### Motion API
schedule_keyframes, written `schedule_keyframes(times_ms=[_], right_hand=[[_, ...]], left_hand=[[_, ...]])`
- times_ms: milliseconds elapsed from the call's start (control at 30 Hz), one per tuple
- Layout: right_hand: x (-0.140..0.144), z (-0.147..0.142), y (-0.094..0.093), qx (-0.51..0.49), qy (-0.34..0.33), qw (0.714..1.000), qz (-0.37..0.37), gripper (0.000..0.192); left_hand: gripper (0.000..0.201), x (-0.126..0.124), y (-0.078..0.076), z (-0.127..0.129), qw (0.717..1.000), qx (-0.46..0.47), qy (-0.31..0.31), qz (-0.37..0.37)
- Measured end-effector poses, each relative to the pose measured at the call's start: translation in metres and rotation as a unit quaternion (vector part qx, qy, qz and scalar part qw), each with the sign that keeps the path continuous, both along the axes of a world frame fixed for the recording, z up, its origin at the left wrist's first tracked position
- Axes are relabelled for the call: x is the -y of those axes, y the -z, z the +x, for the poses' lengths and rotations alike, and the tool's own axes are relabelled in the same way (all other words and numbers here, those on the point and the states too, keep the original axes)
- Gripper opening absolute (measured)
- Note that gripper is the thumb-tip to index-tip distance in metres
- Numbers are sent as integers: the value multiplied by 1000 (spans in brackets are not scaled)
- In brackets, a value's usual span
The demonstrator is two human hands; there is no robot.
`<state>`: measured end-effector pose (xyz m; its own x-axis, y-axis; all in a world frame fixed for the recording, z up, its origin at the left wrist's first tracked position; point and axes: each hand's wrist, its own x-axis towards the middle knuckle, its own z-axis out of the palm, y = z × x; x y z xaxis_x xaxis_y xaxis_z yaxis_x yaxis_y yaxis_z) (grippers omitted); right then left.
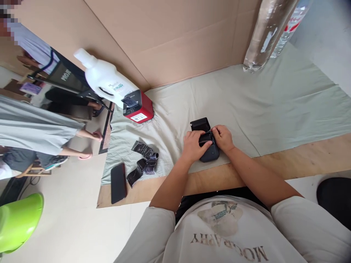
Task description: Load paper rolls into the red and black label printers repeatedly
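Note:
A small black device with a hinged lid (210, 156), which looks like a portable label printer, lies on the cloth in front of me with its lid swung up and away. My left hand (192, 147) reaches over its open compartment from the left. Its thumb and fingers close round something dark in there, which I cannot make out. At the device's right edge, near the hinge, my right hand (223, 138) grips the side with curled fingers. Curled strips of dark, shiny film (145, 159) lie left of my left hand.
A black phone (118, 183) rests at the table's left front corner. Behind stand a red and black box-shaped device (142, 107) and a white jug (109, 80). A wrapped roll (260, 40) and a water bottle (287, 31) stand back right. People are at left, near a green stool (22, 221).

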<state>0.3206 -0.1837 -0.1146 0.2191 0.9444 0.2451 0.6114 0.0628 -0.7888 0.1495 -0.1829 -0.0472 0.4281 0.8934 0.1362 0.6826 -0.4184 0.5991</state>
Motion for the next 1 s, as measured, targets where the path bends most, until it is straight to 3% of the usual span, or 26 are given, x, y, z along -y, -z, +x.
schedule_keyframes(times_ms=[67,167,367,467,567,667,733,900,1000], right_hand=[[0,0,1,-4,-2,1000,0,39],[-1,0,1,-8,-3,1000,-3,36],[-2,0,4,-22,-3,1000,9,29],[-2,0,5,-25,0,1000,16,29],[-2,2,5,-28,1,999,19,29],[-2,2,4,-30,-1,999,22,28],[-1,3,4,-32,-1,999,23,27],[-1,3,4,-29,2,999,21,27],[-2,3,6,-25,8,999,25,27]], left_hand=[[41,-2,-2,-3,998,-38,41,-4],[31,-9,0,-4,995,-76,66,4],[19,-20,-3,10,986,-162,33,9],[21,-19,-10,14,991,-129,33,8],[26,-12,-18,7,999,-20,29,-16],[23,0,-27,-16,997,71,-2,-32],[22,9,-29,-41,997,69,-25,-24],[29,31,-18,-118,996,-63,-48,44],[16,42,-13,-157,991,-127,15,40]])
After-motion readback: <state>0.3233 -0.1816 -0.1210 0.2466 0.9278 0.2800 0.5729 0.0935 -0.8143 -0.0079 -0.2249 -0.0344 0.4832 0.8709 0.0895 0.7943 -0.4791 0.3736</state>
